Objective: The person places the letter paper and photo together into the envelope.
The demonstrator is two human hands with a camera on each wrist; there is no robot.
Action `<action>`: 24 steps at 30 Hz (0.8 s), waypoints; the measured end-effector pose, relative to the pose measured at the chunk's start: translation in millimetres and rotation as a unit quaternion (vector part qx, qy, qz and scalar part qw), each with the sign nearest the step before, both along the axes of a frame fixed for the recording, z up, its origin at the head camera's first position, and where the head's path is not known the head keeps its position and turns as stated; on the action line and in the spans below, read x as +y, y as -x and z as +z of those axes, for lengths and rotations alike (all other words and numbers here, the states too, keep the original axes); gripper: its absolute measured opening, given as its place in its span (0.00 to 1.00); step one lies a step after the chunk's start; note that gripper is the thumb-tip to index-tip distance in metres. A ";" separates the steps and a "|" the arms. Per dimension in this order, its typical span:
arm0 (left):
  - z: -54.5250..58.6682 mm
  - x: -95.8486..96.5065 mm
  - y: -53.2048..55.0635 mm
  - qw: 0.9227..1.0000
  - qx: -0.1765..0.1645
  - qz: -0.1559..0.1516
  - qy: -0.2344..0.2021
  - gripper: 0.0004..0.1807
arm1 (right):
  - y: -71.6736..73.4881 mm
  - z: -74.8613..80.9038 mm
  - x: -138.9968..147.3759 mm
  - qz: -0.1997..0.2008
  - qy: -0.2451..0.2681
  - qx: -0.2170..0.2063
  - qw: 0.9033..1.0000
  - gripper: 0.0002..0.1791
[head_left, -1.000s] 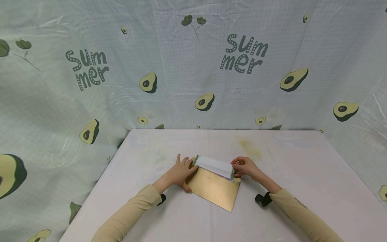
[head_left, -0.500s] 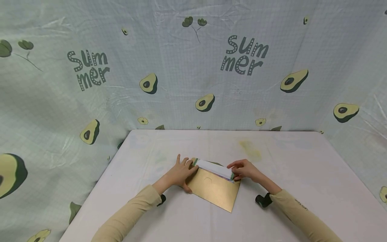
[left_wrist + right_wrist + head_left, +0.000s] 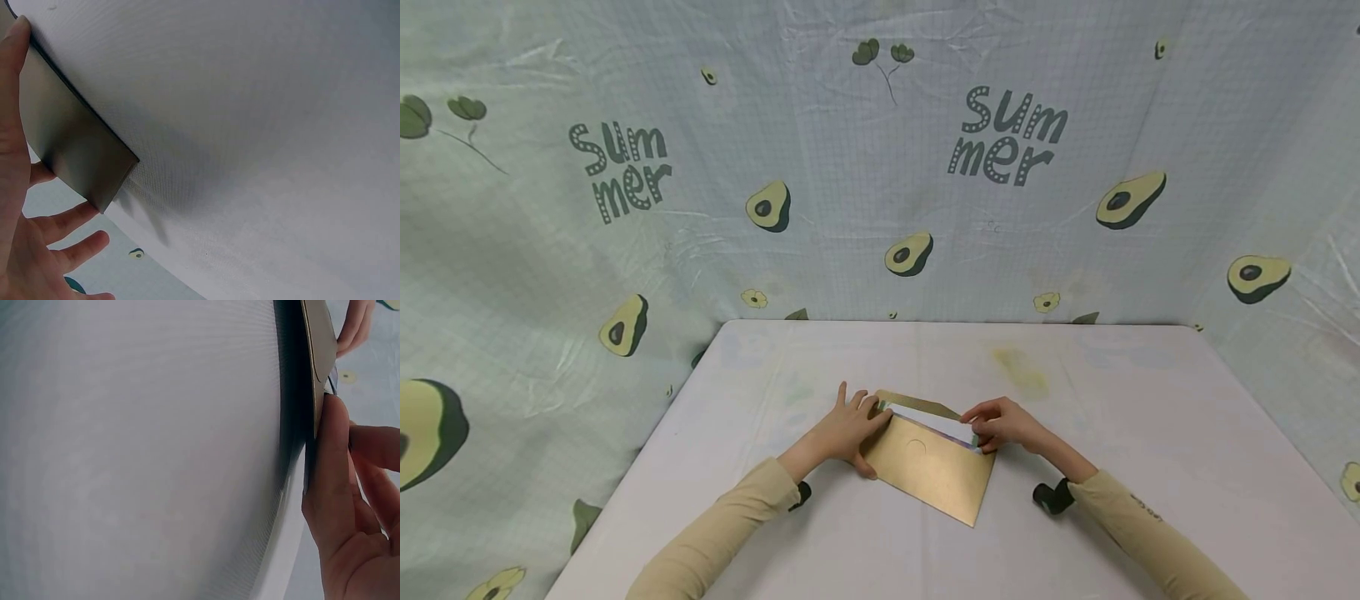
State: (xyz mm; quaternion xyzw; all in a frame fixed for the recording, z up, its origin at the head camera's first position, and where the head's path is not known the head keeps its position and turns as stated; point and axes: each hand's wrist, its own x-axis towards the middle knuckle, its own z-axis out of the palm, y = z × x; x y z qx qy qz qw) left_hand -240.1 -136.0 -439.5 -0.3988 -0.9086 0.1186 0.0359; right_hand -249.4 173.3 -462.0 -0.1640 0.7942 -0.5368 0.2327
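Observation:
A gold envelope (image 3: 925,475) lies slanted on the table, its flap (image 3: 925,404) lifted at the far side. Most of a white card (image 3: 934,423) with green ends sits inside its mouth; only a strip shows. My left hand (image 3: 850,425) grips the envelope's left end, thumb on the near edge and fingers at the far corner. In the left wrist view the envelope (image 3: 78,134) rests between thumb and spread fingers. At the other end my right hand (image 3: 1003,423) pinches the card's right edge, close to the flap. Its fingertips partly hide that corner.
A white cloth covers the table (image 3: 1112,400), with a yellowish stain (image 3: 1021,368) beyond the right hand. Behind the far edge hangs a curtain (image 3: 835,133) printed with avocados. Black wrist cameras sit under both forearms, the right camera (image 3: 1052,497) showing plainly.
The white card has slid deeper into the envelope, so less of it shows and the flap behind is visible. My right hand has shifted slightly left; the left has stayed put.

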 end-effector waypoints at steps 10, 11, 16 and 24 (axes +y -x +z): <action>0.5 1.4 -0.4 1.000 -0.004 0.000 0.003 0.55 | 0.9 -2.5 -1.0 0.040 -0.039 0.009 0.998 0.14; 0.6 1.5 -0.4 1.000 -0.003 0.000 0.003 0.55 | 0.9 -2.5 -1.3 0.043 -0.041 0.011 0.998 0.14; 0.8 1.7 0.2 1.000 0.000 -0.002 -0.004 0.55 | 0.5 -1.9 -4.5 0.049 -0.055 0.016 0.997 0.13; 0.5 1.4 -0.1 1.000 0.009 -0.008 -0.001 0.55 | 0.2 -2.3 -6.1 0.060 -0.071 0.022 0.995 0.11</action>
